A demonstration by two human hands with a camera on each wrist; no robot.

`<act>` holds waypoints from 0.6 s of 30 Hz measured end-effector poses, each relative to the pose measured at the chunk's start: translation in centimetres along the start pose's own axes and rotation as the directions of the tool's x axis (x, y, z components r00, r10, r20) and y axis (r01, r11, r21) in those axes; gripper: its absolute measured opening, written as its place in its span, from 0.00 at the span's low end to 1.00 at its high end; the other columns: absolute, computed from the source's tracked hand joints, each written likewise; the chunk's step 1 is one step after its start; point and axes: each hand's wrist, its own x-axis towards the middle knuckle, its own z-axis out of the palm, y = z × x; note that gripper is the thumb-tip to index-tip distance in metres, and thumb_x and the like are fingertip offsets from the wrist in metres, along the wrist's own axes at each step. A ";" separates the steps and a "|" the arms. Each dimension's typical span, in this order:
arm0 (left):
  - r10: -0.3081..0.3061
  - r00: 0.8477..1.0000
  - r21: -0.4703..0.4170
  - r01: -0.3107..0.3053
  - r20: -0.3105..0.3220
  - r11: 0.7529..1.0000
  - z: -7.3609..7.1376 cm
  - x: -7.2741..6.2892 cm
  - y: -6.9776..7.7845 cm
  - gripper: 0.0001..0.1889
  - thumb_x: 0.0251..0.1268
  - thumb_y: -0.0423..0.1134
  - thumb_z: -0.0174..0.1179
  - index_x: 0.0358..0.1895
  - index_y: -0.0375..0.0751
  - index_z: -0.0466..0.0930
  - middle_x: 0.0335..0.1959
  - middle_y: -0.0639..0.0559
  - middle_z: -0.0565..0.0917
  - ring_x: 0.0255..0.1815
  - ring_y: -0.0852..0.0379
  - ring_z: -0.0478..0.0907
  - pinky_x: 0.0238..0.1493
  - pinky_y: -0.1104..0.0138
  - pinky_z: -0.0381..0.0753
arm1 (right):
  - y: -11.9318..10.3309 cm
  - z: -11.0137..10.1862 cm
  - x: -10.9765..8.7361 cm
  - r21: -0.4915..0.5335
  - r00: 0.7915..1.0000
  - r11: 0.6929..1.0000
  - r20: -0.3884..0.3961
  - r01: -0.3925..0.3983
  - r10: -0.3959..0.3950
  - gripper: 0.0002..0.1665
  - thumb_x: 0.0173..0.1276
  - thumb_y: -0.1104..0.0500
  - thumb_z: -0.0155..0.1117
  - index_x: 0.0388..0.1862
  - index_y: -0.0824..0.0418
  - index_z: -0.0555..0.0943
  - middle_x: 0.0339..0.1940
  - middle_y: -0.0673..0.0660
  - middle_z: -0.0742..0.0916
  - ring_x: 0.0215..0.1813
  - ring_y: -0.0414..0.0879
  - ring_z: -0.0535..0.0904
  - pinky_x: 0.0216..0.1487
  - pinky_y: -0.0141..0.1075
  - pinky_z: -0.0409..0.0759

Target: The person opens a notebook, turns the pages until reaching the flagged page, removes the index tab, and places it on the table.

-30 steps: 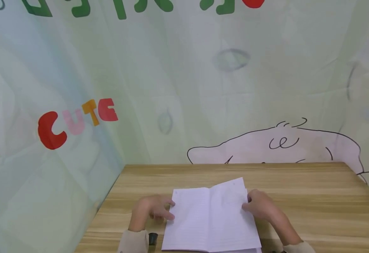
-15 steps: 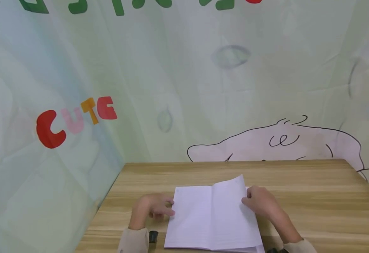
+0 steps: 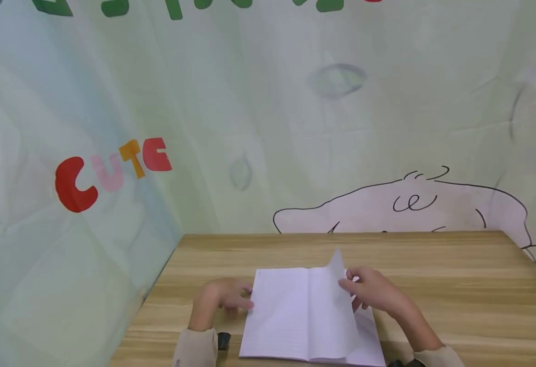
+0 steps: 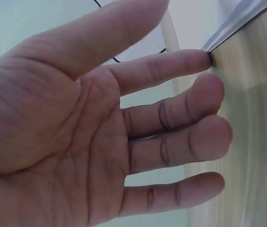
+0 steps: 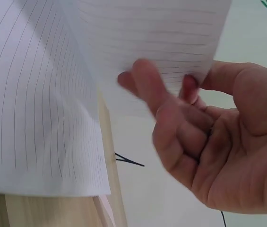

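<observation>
An open notebook [image 3: 277, 316] with white lined pages lies on the wooden table. My left hand [image 3: 226, 295] is at its left edge, thumb over the page margin. In the left wrist view the fingers of that hand [image 4: 100, 127] are mostly extended and apart, with the index fingertip by the notebook's edge. On the right side, my right hand [image 3: 373, 290] pinches the outer edge of a raised page [image 3: 334, 311] between thumb and index finger. The right wrist view has this page [image 5: 171, 33] curving upward, its ruled underside visible above the lined page [image 5: 43, 109] beneath.
The wooden table [image 3: 456, 285] extends around the notebook to a back edge. Behind and to the left hangs a printed cloth [image 3: 249, 127] with coloured letters and a cartoon figure. A small dark object [image 3: 223, 341] is beside the left sleeve.
My right hand has moved leftward, lifting and curling the page toward the middle, so more of the page below shows. The left hand stays at the left edge.
</observation>
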 end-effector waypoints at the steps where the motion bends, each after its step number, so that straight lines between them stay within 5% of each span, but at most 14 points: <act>1: 0.002 1.000 0.018 -0.002 -0.008 1.000 0.0 0.0 -0.1 0.24 0.66 0.47 0.66 0.62 0.42 0.79 0.29 0.51 0.77 0.29 0.56 0.73 0.37 0.58 0.77 | 0.0 0.0 0.1 0.034 1.000 0.999 0.009 0.009 -0.009 0.16 0.74 0.55 0.58 0.28 0.63 0.71 0.23 0.56 0.81 0.23 0.50 0.84 0.24 0.38 0.77; 6: 0.002 1.000 0.039 -0.002 -0.022 0.999 0.0 0.2 -0.1 0.24 0.66 0.48 0.66 0.62 0.42 0.79 0.28 0.51 0.77 0.27 0.57 0.72 0.33 0.62 0.71 | -0.2 0.1 0.2 0.174 0.998 0.984 0.059 0.028 -0.039 0.15 0.79 0.56 0.52 0.34 0.66 0.71 0.23 0.55 0.82 0.24 0.48 0.81 0.24 0.37 0.78; 12: -0.008 1.000 0.026 0.009 -0.025 1.000 0.0 0.1 0.0 0.25 0.65 0.47 0.67 0.63 0.42 0.78 0.28 0.50 0.79 0.28 0.55 0.75 0.33 0.62 0.71 | -0.4 0.6 0.0 0.283 0.992 0.959 0.117 0.003 -0.038 0.14 0.81 0.58 0.46 0.49 0.71 0.69 0.35 0.58 0.84 0.34 0.51 0.84 0.33 0.43 0.81; 18: 0.007 1.000 0.035 -0.006 -0.029 0.999 -0.1 0.0 0.3 0.24 0.66 0.47 0.66 0.62 0.42 0.78 0.28 0.50 0.79 0.28 0.54 0.75 0.34 0.60 0.72 | -0.7 1.6 0.2 0.330 0.985 0.944 0.154 0.025 -0.079 0.14 0.78 0.61 0.50 0.55 0.70 0.65 0.34 0.58 0.84 0.35 0.50 0.83 0.37 0.42 0.81</act>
